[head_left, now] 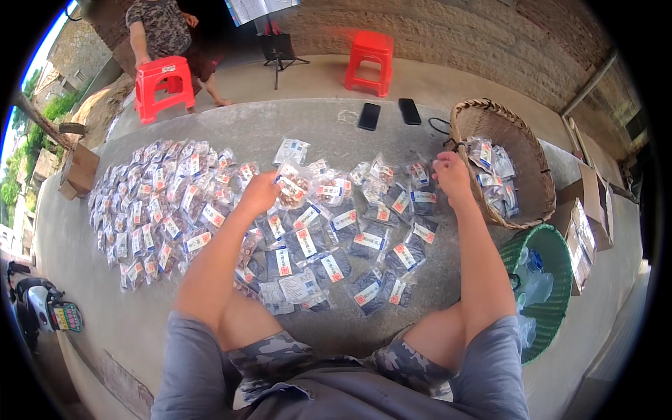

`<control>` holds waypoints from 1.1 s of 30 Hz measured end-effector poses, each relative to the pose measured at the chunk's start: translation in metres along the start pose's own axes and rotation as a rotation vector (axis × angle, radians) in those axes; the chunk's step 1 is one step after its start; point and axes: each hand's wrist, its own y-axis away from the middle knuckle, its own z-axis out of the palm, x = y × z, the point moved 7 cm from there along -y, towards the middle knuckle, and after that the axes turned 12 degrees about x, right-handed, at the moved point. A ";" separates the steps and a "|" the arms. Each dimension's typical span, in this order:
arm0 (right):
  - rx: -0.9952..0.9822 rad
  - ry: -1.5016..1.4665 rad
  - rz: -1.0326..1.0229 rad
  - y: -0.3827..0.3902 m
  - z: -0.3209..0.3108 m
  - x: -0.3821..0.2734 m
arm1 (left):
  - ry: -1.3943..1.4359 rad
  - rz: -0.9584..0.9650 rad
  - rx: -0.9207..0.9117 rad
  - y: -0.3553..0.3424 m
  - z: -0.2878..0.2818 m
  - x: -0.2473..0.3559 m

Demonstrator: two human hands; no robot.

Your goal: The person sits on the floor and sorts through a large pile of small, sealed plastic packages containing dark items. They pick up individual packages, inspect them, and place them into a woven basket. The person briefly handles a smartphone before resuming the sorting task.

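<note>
My left hand (pixel 263 190) grips a clear packet of brown and pale pieces (pixel 292 189) with a white label, held above the spread of packets. My right hand (pixel 448 171), fingers bent and apart with nothing visible between them, is beside the woven basket's rim (pixel 532 143), which holds several packets (pixel 497 182). A dense heap of small labelled packets (pixel 161 210) covers the ground at left. Larger packets with dark contents (pixel 364 238) lie spread between my arms.
A green basket (pixel 553 308) with plastic stands at right beside cardboard boxes (pixel 591 206). Two phones (pixel 409 111) lie ahead. Behind are a red stool (pixel 369 52) and a person (pixel 157 31) holding another (pixel 162 87). A box (pixel 77 171) and a scooter (pixel 35 308) are left.
</note>
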 end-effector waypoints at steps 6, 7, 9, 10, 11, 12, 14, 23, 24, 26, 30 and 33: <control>-0.307 0.134 -0.060 0.012 0.011 0.041 | 0.947 -0.688 0.719 -0.082 -0.156 -0.170; -0.300 0.115 -0.039 0.015 0.014 0.037 | 1.013 -0.701 0.730 -0.079 -0.167 -0.186; -0.224 0.123 0.021 0.012 -0.005 0.039 | 0.947 -0.479 0.449 -0.056 -0.110 -0.071; -0.224 0.126 0.028 0.012 -0.005 0.037 | 0.913 -0.484 0.261 -0.030 -0.087 -0.021; -0.228 0.128 0.037 0.014 -0.003 0.036 | 0.787 -0.440 -0.063 0.000 -0.054 0.017; -0.236 0.131 0.045 0.014 0.001 0.036 | 0.675 -0.316 -0.354 0.036 -0.025 0.051; -0.339 0.098 0.085 0.014 0.025 0.040 | 0.224 0.098 -0.801 0.116 0.007 0.114; -0.293 -0.063 0.156 -0.019 0.080 0.045 | 0.004 0.705 -0.681 0.188 -0.017 0.221; -0.295 -0.083 0.183 -0.014 0.087 0.048 | 0.004 0.596 -0.698 0.183 -0.007 0.209; -0.287 -0.027 0.193 -0.014 0.090 0.058 | 0.030 0.392 -0.729 0.167 0.036 0.170; -0.262 0.041 0.195 -0.015 0.094 0.073 | -0.222 0.337 -0.675 0.129 0.080 0.097; -0.238 -0.041 0.195 -0.013 0.100 0.077 | -0.199 0.325 -0.668 0.119 0.094 0.083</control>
